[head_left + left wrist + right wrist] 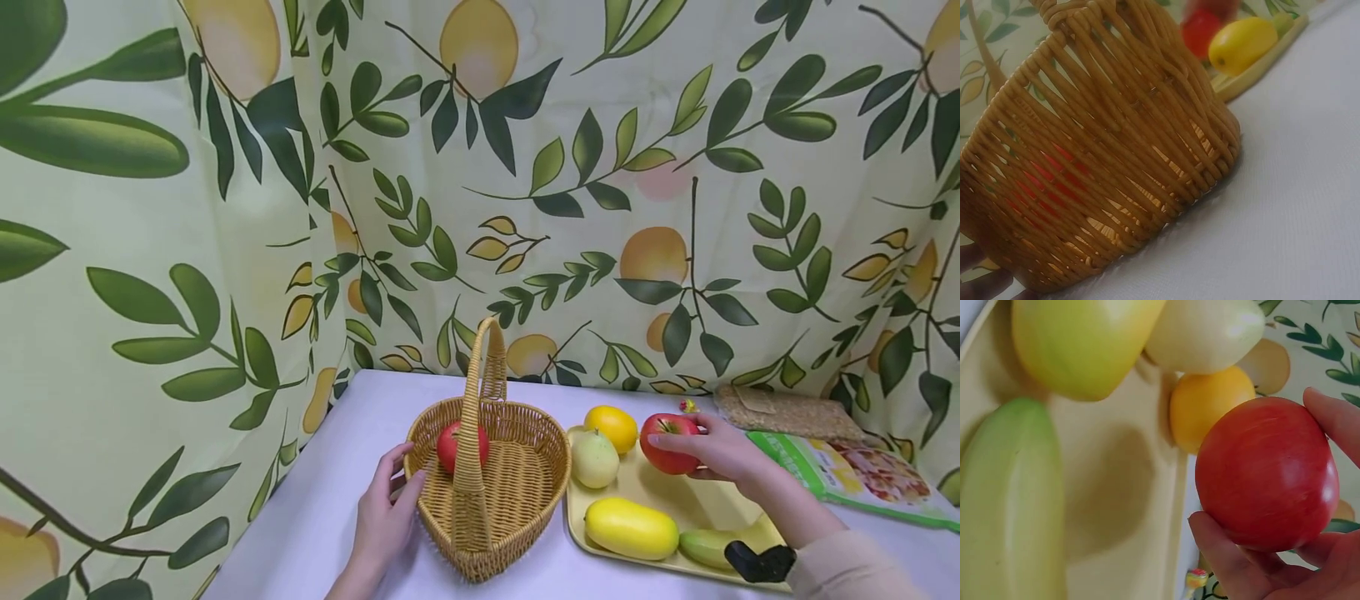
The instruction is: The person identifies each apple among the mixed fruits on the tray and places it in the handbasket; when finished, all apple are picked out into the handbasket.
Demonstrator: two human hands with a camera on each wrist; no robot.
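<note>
My right hand (723, 450) holds a red apple (670, 443) above the cream tray (693, 500); the right wrist view shows thumb and fingers round its sides. On the tray are an orange-yellow lemon-like fruit (611, 429), a pale green pear (595, 459), a plump yellow oblong fruit (632, 529) and a green-yellow banana (712, 546). My left hand (386, 508) rests against the left side of a heart-shaped wicker basket (525, 500), fingertips at its rim. Inside the basket, a second red apple (450, 446) lies on the left, partly behind the handle (471, 433).
At the back right lie a green-edged printed packet (862, 475) and a brown textured pad (787, 412). A small red-and-yellow item (687, 406) sits behind the tray. Leaf-patterned cloth (570, 208) walls the white table (300, 533) at the back and sides.
</note>
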